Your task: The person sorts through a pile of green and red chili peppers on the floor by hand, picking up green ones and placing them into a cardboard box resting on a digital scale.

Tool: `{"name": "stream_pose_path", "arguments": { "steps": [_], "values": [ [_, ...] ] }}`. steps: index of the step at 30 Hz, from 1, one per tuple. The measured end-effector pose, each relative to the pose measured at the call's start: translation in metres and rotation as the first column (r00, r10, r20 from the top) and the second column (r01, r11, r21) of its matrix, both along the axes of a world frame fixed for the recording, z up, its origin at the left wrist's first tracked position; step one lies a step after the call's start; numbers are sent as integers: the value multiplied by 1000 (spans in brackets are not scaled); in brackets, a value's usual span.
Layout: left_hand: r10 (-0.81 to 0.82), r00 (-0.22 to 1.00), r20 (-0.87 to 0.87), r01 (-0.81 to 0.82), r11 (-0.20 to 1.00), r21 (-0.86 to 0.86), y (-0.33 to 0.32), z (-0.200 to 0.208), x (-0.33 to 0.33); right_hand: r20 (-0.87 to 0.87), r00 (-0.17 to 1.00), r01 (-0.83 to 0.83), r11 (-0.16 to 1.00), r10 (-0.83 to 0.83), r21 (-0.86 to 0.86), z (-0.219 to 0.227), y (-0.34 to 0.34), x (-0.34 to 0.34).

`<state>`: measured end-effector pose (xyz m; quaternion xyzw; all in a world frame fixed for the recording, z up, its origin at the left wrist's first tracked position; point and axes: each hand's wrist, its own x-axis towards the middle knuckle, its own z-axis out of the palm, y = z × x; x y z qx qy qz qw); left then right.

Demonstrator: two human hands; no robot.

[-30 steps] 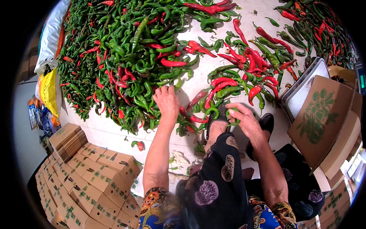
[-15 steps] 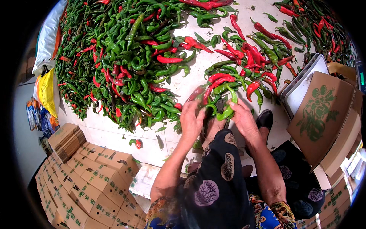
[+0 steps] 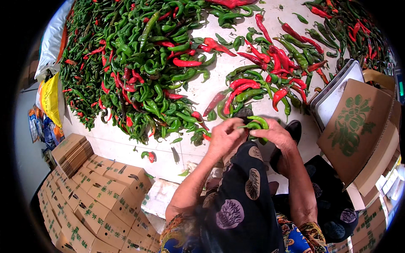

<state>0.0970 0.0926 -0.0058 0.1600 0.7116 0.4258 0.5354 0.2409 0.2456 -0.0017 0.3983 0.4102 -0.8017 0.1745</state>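
My right hand is closed around green chili peppers, whose curved bodies show between thumb and fingers. My left hand is pinched at the thin end of one of these peppers, just left of the right hand. Both hands are above my lap, over the dark patterned cloth. Beyond them on the floor lie red chili peppers and more green ones. A dull red pepper lies just past the left hand.
A big heap of mostly green peppers spreads over the floor at left. Mixed red and green peppers lie ahead right. Stacked cartons stand at lower left. An open carton and a white tray are at right.
Both hands have drawn back toward my lap and closer together. The right hand's single visible green pepper is now joined by another, and the left fingers have closed into a pinch.
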Motion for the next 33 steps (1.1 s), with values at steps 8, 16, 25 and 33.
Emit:
{"name": "stream_pose_path", "arguments": {
  "steps": [8, 16, 25, 33],
  "values": [
    [-324, 428, -844, 359, 918, -170, 28, -40, -15, 36, 846, 521, 809, -532, -272, -34, -10, 30],
    [-64, 994, -84, 72, 993, 96, 25, -7, -23, -51, 819, 524, 782, -571, -336, -31, -7, 30],
    [270, 634, 725, -410, 912, 18, 17, 15, -3, -94, 818, 515, 794, -568, -323, 3, 0, 7],
    [42, 937, 347, -79, 992, 95, 11, 9, 8, -102, 847, 479, 832, -522, -282, -6, -7, 3]
  ]
}}
